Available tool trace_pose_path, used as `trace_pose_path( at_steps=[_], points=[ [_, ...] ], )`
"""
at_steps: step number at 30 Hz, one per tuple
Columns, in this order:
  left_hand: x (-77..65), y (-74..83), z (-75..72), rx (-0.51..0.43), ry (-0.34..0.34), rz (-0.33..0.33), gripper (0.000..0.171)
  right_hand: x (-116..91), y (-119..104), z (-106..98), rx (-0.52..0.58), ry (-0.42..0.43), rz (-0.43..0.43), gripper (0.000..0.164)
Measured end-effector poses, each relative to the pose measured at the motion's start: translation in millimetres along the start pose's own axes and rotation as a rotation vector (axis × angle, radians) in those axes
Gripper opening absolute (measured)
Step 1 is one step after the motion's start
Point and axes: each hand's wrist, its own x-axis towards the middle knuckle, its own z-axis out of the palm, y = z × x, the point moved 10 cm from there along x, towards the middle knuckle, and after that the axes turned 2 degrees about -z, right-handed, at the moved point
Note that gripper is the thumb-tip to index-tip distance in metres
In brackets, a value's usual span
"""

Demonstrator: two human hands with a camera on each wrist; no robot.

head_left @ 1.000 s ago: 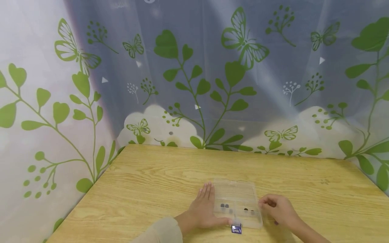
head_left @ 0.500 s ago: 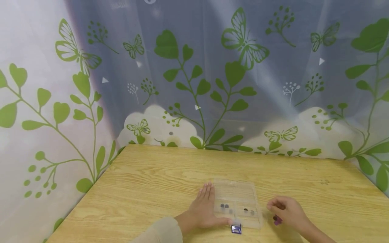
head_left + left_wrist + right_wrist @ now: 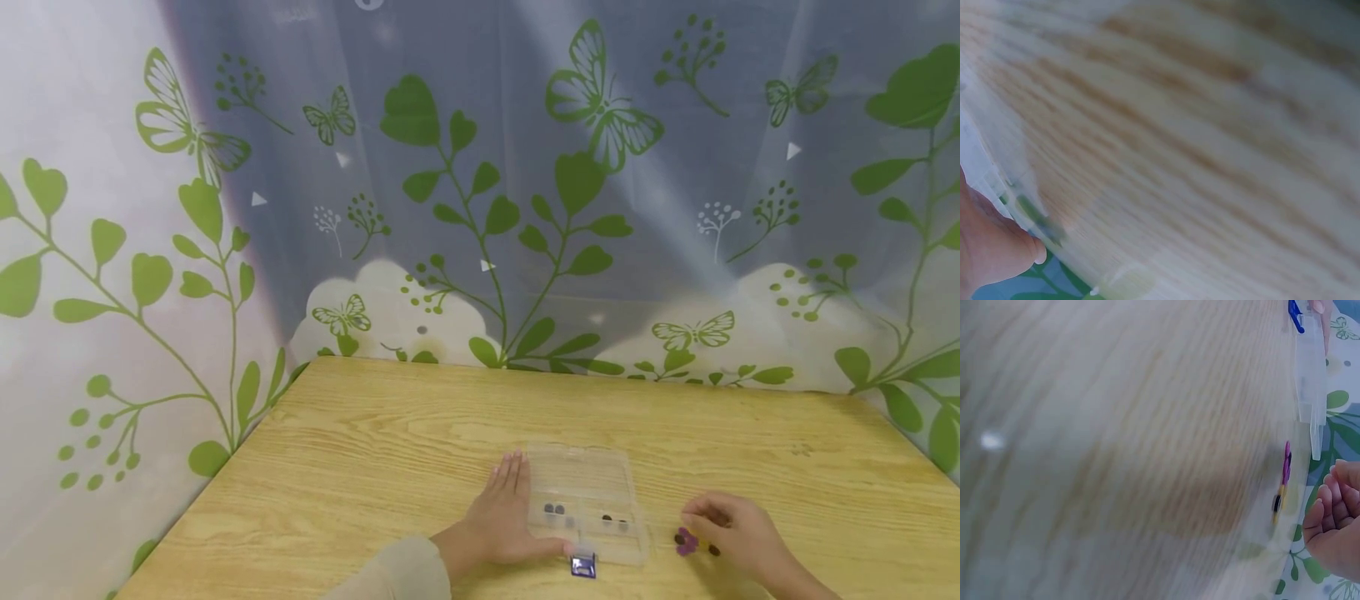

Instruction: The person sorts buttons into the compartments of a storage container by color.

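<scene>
My left hand lies with straight fingers along the left side of a clear plastic box, its thumb at the front edge. Small dark discs sit in the box's left part, others in its right part. My right hand hovers at the right with bent fingers, thumb and index tips close together; whether they pinch something small I cannot tell. Just left of and under it, a purple flower-shaped piece with a dark disc lies beside a yellow piece with another dark disc, partly hidden in the head view.
A small shiny dark-blue square stands at the box's front edge near my left thumb. The wood-grain table extends behind and to both sides. A curtain printed with green leaves and butterflies hangs along its back edge.
My right hand has moved right, from the box's right edge to beyond the flower-shaped piece, uncovering the purple and yellow pieces. The left hand and box have stayed put.
</scene>
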Motion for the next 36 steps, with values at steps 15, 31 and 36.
trace_pose_path(
  at_steps=[15, 31, 36],
  points=[
    [0.2, 0.4, -0.3, 0.024, -0.006, 0.005, 0.114, -10, 18, -4, -0.020, -0.044, -0.073, 0.020],
    [1.6, -1.6, 1.3, 0.034, -0.006, -0.001, 0.116, -12, 34, 1, 0.011, -0.190, -0.121, 0.020],
    [1.7, -1.5, 1.2, 0.036, -0.002, 0.002, 0.115, -11, 41, 6, 0.050, -0.226, -0.071, 0.026]
  ],
)
